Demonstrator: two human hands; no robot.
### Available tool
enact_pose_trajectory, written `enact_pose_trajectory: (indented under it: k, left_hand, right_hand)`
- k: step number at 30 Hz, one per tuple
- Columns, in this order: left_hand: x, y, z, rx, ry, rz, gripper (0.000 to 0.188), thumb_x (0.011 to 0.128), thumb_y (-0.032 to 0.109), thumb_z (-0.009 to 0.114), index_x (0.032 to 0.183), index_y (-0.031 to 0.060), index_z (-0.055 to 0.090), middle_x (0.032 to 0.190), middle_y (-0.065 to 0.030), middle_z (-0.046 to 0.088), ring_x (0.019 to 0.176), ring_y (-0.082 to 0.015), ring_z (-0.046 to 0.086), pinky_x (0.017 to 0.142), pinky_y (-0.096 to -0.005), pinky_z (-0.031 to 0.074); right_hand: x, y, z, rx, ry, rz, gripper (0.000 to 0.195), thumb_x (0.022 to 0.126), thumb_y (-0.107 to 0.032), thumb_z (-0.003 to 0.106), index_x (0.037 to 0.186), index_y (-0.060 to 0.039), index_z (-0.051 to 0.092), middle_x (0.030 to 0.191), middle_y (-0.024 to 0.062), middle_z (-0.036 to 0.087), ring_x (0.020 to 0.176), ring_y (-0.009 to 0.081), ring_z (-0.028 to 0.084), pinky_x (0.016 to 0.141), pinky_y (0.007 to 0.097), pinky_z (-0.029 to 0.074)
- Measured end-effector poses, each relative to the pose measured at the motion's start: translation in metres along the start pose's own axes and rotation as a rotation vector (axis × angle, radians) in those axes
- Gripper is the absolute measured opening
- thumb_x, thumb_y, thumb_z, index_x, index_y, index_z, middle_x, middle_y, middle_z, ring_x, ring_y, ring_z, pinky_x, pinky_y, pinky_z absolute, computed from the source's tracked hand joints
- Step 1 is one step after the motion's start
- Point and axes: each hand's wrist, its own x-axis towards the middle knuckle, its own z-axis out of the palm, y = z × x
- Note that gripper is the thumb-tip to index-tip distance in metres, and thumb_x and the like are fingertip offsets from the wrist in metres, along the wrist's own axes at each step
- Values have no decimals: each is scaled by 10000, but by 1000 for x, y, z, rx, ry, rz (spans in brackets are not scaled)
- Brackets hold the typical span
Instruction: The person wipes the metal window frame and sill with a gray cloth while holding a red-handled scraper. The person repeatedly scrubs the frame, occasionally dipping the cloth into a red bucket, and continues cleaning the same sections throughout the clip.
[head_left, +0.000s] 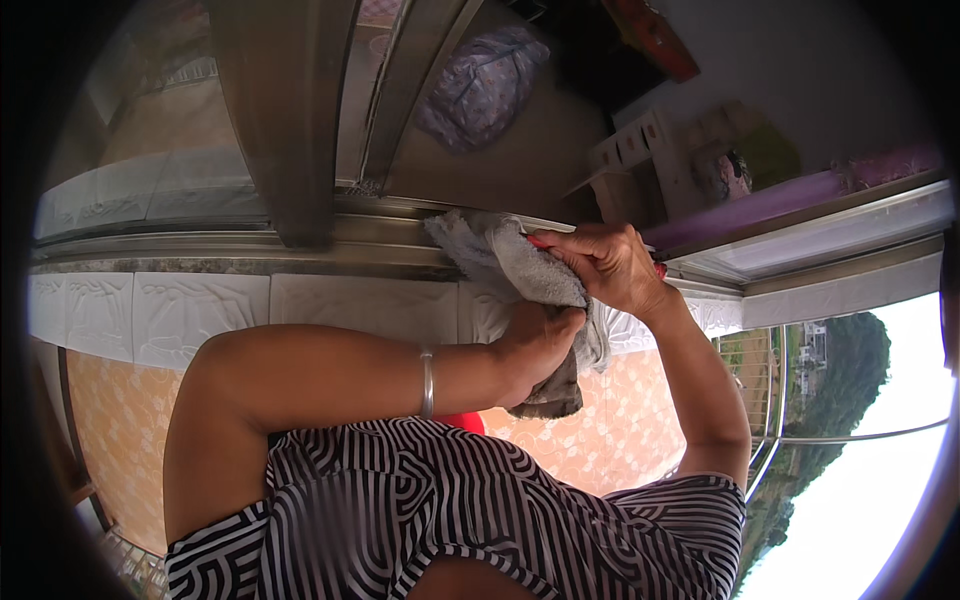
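My left hand (541, 343), with a silver bangle (427, 382) on the forearm, is closed on a grey terry cloth (536, 274). A darker, soiled part of the cloth (556, 394) hangs below that hand. My right hand (619, 266) pinches a slim red object (537, 241) against the cloth's upper side. Another bit of red shows behind the wrist; whether both belong to one tool is hidden by the hand. The cloth lies over the metal track (390, 232) of a sliding window, its far end bunched on the rails.
White relief tiles (202, 307) form the ledge below the track. A brown frame upright (289, 135) and glass stand at left. Inside lie a patterned plastic bundle (487, 86) and a white drawer unit (630, 142). A metal railing (784, 390) is at right; patterned floor tiles (120, 420) lie below.
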Motion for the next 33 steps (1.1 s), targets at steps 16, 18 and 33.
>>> enact_pose_trajectory:
  k: [16, 18, 33]
  left_hand:
    - [9, -10, 7, -68, -49, -139, 145, 848, 151, 568, 928, 32, 585, 880, -17, 570, 801, -93, 518, 706, -308, 440]
    - [18, -17, 18, -75, -64, -121, 149, 845, 148, 571, 935, 31, 585, 887, -23, 576, 802, -105, 531, 714, -309, 447]
    - [92, -59, 95, 28, -194, -287, 364, 856, 250, 612, 1097, -19, 569, 1094, -105, 589, 970, -179, 531, 831, -328, 441]
  right_hand:
    - [-30, 2, 7, 21, 119, 127, 221, 839, -13, 644, 1042, -80, 700, 900, 163, 691, 790, 253, 696, 669, 305, 539]
    - [-42, 12, 3, 45, 133, 154, 211, 851, -16, 636, 1043, -74, 700, 915, 166, 690, 808, 248, 701, 684, 293, 540]
    - [-135, 98, -25, 48, 204, 357, 167, 894, -117, 619, 1026, -141, 718, 897, 124, 699, 760, 230, 696, 655, 301, 517]
